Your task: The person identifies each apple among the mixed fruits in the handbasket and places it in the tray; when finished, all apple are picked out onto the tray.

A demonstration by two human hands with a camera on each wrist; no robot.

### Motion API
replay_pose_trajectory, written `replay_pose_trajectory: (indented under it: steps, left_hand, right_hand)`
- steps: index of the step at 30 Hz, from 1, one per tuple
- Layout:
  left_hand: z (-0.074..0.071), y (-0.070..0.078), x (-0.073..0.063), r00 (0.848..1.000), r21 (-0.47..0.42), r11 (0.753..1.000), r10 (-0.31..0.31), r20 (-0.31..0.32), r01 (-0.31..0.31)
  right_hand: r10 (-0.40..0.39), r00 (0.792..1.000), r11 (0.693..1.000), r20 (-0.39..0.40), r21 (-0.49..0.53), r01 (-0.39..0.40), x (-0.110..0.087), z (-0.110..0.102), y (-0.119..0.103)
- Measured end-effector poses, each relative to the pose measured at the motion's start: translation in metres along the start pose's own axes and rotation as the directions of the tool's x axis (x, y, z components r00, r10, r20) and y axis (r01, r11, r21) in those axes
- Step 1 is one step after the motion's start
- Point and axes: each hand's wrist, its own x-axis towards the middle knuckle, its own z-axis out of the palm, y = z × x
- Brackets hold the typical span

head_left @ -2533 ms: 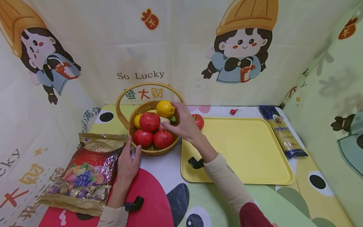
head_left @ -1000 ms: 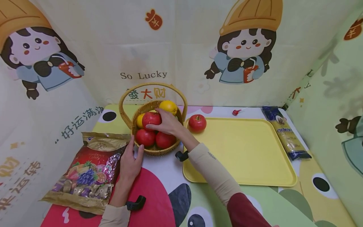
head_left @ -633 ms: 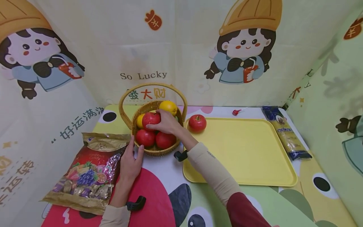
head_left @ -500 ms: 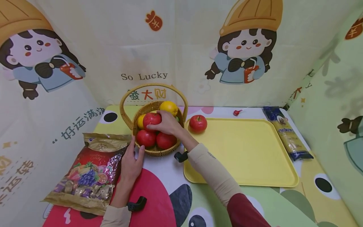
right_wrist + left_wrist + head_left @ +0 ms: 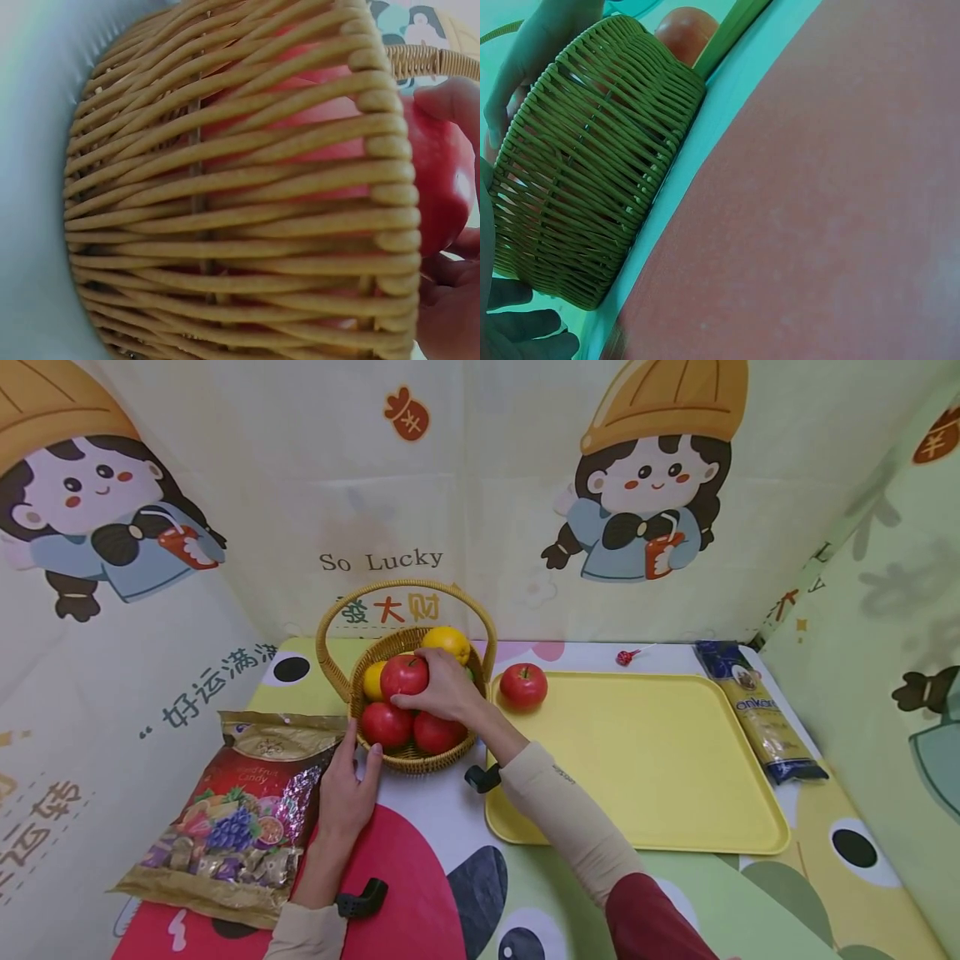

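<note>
A round wicker basket with a tall handle holds several red apples and yellow fruits. My right hand reaches in from the right and grips the topmost red apple, thumb on its near side and fingers behind it. In the right wrist view this apple shows beyond the basket's rim. My left hand rests against the basket's near left side, its fingers and thumb extended. In the left wrist view its fingers lie along the wicker wall. Another red apple sits on the tray's far left corner.
The yellow tray lies right of the basket. A red candy bag lies left, close to my left forearm. Behind the tray is a red lollipop; a blue and gold pasta packet lies along its right side.
My right hand has moved from beside the upper yellow fruit to the top apple and taken hold of it. That apple has just shifted slightly right. My left hand stays at the basket.
</note>
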Motion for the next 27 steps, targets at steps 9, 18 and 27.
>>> replay_pose_trajectory:
  steps: [9,18,27]
  left_hand:
    - [0.000,-0.001,0.000,1.000,-0.002,1.000,0.005,-0.001,-0.005]
    - [-0.002,0.002,0.001,1.000,-0.002,1.000,-0.005,0.004,0.005]
    - [-0.002,0.001,0.001,1.000,-0.002,1.000,-0.003,0.003,0.003]
  right_hand:
    - [-0.057,0.998,0.998,-0.039,0.007,0.058,-0.011,-0.007,-0.002]
    - [-0.118,0.991,0.989,-0.068,0.080,0.123,-0.026,-0.020,-0.003]
    - [-0.161,0.979,0.981,-0.121,0.085,0.172,-0.043,-0.034,0.001]
